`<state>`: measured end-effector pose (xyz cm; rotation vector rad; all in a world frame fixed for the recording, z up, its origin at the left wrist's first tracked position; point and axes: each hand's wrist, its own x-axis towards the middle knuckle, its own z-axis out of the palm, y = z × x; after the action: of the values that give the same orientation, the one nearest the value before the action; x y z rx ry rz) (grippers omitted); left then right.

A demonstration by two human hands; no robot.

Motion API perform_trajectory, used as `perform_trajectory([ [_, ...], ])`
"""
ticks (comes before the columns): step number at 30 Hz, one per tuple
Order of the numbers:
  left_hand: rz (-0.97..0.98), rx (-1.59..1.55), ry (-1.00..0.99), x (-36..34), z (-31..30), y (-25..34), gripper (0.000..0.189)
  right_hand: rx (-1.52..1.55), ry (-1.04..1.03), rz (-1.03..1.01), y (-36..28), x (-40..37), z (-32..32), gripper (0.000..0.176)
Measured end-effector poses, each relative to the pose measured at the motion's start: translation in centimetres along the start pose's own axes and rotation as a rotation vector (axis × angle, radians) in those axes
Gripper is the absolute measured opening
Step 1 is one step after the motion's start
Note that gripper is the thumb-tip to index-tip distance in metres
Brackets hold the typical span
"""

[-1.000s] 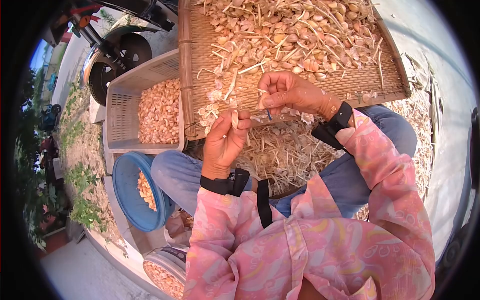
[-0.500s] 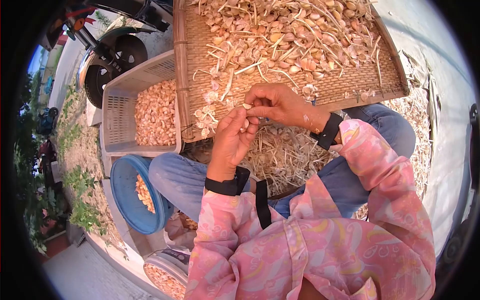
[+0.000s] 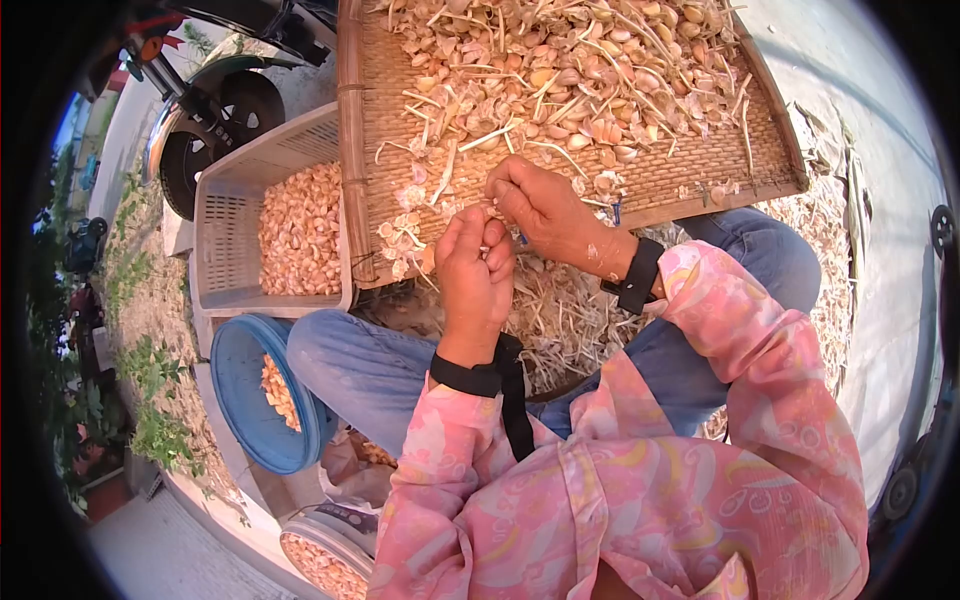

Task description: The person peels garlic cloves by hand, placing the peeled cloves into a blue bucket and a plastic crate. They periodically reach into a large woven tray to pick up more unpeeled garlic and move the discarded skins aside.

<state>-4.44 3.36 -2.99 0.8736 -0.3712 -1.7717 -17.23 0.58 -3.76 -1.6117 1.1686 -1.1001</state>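
Since piece is tiny, L hand [image 3: 475, 285] & R hand [image 3: 552, 212] meet at tips, prob. to steady it; fingers curled nearly closed, pinching small pale piece [image 3: 489, 209], prob. garlic, mostly hidden.
Loose cloves [image 3: 600, 130] just beyond grip on woven tray [image 3: 385, 95], prob. for short reach.
Crate [image 3: 223, 225] left of grip, blue tub [image 3: 236, 390] & bucket [image 3: 345, 545] lower left, prob. placed nearby to hold cloves.
Qty: 2 hands, 1 tray, 1 crate, 1 tub, 1 bucket; cloves too many to count.
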Motion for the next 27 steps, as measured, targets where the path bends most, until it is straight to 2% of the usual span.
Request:
perform_trajectory([
  [2,-0.039,-0.066,-0.046,-0.5,-0.9,1.7,0.016,0.078,-0.016,0.081,1.2,0.5,-0.3,0.019],
  [3,-0.060,-0.096,-0.067,-1.0,-1.7,3.1,0.016,-0.026,-0.033,0.063,2.1,0.9,-0.6,0.021],
  [5,0.114,-0.003,-0.040,-2.2,-3.6,7.8,0.018,-0.232,-0.056,0.036,3.6,1.3,-1.3,0.024],
  [6,0.189,0.023,-0.003,-2.2,-5.3,10.7,0.020,-0.268,-0.080,0.110,3.5,1.3,-1.5,0.029],
  [7,0.322,0.231,0.097,-1.9,-6.8,13.6,0.023,-0.325,-0.104,0.109,3.4,1.2,-1.4,0.029],
  [9,0.435,0.729,0.337,-0.4,-9.4,18.9,0.028,-0.444,-0.163,0.114,3.3,0.6,-0.9,0.028],
  [11,0.467,1.309,0.406,1.9,-14.6,22.1,0.033,-0.551,-0.153,0.060,3.1,0.2,-0.8,0.024],
  [13,0.613,1.584,0.476,-0.2,-15.9,23.2,0.035,-0.641,-0.068,-0.039,2.9,1.2,-1.4,0.022],
  [15,0.473,1.574,0.640,-4.0,-19.0,25.1,0.032,-0.697,0.074,-0.156,2.9,2.0,-2.1,0.029],
  [16,0.467,1.690,0.710,-6.3,-21.9,25.7,0.030,-0.821,0.057,-0.164,3.9,2.7,-2.5,0.040],
  [17,0.460,1.807,0.782,-8.5,-24.5,25.8,0.029,-0.835,0.018,-0.192,4.9,2.9,-2.5,0.040],
  [18,0.325,1.953,0.817,-10.7,-25.8,25.2,0.029,-0.851,-0.020,-0.222,5.8,3.0,-2.4,0.041],
  [19,0.189,2.090,0.851,-11.7,-25.7,24.4,0.030,-0.869,-0.056,-0.256,6.4,3.2,-2.3,0.041],
  [20,0.201,2.154,0.900,-11.5,-25.5,23.9,0.031,-0.791,-0.088,-0.272,6.8,2.9,-1.8,0.039],
  [22,0.219,2.280,1.003,-10.8,-23.5,22.3,0.032,-0.869,-0.150,-0.312,6.0,2.1,-1.1,0.038],
  [24,0.601,2.041,0.737,-6.7,-20.0,21.4,0.030,-0.886,-0.151,-0.357,5.6,1.1,-0.7,0.031],
  [25,0.721,1.768,0.580,-4.0,-16.3,19.6,0.025,-0.882,-0.164,-0.355,5.4,0.9,-0.8,0.028],
  [27,0.637,1.583,0.203,-0.1,-7.6,15.1,0.022,-0.873,-0.191,-0.358,4.4,1.0,-1.4,0.024],
])
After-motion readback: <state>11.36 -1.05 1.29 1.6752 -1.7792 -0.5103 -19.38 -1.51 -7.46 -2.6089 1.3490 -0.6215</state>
